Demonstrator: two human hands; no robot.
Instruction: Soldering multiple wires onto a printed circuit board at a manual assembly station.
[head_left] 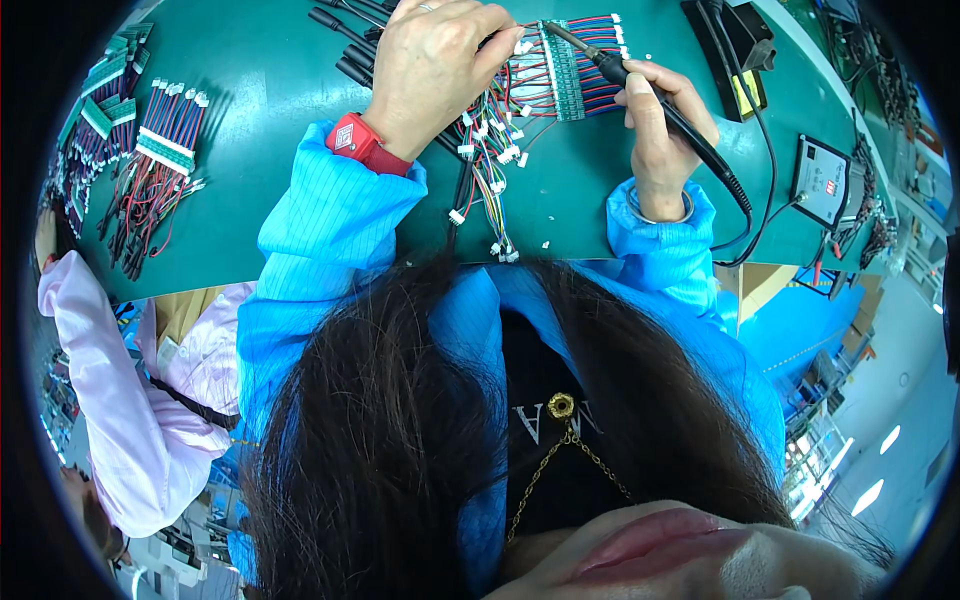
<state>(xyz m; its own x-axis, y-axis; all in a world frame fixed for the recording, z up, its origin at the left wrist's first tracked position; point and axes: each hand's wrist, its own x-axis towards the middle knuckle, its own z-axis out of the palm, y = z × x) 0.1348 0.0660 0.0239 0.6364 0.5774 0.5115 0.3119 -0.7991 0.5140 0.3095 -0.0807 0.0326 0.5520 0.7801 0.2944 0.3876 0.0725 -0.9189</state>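
Note:
A soldering iron [672,118] with a black handle and cable is gripped in my right hand [668,135]. Its metal tip reaches left over the top end of a green circuit board strip [562,75]. Red, blue and black wires with white connectors run out from both sides of that strip. At the strip's upper left, my left hand [435,75] has its thumb and fingers closed together; what they pinch is too small to make out. Below this hand lies a bundle of thin coloured wires [490,165] with white connectors, beside black cables.
Wired green boards [165,150] lie in stacks at the left of the green table [330,235]. A black stand [728,60] with a yellow part is at the far right, near a small control box [822,182]. A person in a pink sleeve [110,370] sits left.

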